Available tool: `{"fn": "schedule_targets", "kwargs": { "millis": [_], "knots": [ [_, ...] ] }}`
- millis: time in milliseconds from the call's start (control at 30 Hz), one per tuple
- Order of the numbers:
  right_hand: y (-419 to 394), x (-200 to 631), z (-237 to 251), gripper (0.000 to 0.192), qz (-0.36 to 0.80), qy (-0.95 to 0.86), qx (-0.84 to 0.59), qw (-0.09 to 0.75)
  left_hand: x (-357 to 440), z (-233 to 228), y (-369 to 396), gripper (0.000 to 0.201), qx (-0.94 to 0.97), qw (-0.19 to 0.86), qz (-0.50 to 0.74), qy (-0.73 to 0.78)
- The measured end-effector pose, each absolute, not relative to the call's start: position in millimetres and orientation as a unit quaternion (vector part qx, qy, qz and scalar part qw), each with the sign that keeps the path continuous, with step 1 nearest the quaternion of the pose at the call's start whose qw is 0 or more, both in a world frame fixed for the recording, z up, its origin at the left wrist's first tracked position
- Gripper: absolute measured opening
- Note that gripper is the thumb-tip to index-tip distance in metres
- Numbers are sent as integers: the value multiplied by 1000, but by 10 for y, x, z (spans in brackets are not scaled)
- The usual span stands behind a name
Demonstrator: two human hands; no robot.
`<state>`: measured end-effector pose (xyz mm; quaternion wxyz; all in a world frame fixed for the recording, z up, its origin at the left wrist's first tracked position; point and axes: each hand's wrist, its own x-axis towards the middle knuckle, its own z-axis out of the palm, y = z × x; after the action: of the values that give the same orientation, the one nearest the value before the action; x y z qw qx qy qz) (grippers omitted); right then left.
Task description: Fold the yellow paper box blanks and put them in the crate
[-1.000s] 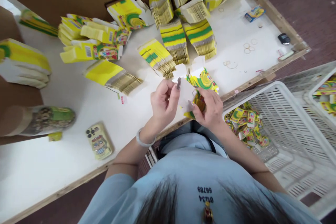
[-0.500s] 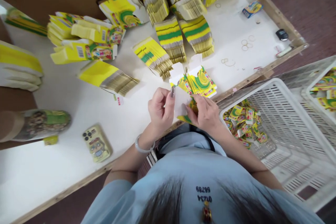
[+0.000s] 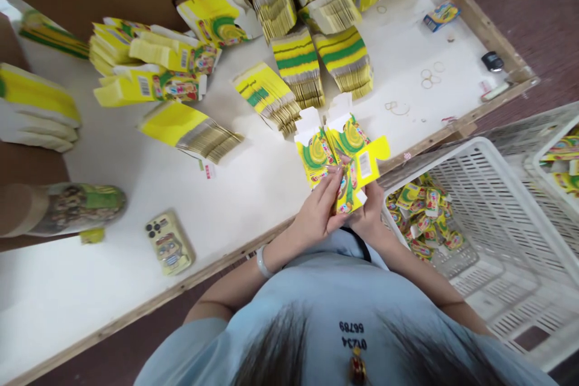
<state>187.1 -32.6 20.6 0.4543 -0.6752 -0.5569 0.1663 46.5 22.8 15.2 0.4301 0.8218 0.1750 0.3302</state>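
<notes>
Head view: we see one yellow carton blank (image 3: 350, 184) pinched between both hands at the table edge (image 3: 420, 148).
Left hand (image 3: 319, 211): closed on the blank's near side.
Right hand (image 3: 373, 208): gripping underneath.
Change: half a second ago the white inner face showed; now the printed side faces up, so the fold appears turned over.
Basket (image 3: 493, 193): just right of the right hand.

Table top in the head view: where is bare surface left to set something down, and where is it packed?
Bare white table lies at the near left, below the phone; another patch sits between the phone and the left hand. The far right holds only rubber bands. The back is crowded with stacks of flat cartons.
</notes>
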Motion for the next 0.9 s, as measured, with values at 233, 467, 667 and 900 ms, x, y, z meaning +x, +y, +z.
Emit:
{"fn": "schedule_targets", "kwargs": {
  "millis": [233,467,667,900],
  "knots": [
    [-256,1782,331,23,179,-408,-665,599,399,218,182,44,784,468,287,290],
    [-549,1780,142,25,181,-390,-687,586,307,83,-43,59,664,592,332,314],
    [-901,1852,151,17,273,-472,-647,534,11,-1,-222,57,660,652,246,282],
    [-880,1912,211,20,271,-478,-643,533,67,137,-147,40,655,657,234,291]
  ]
}}
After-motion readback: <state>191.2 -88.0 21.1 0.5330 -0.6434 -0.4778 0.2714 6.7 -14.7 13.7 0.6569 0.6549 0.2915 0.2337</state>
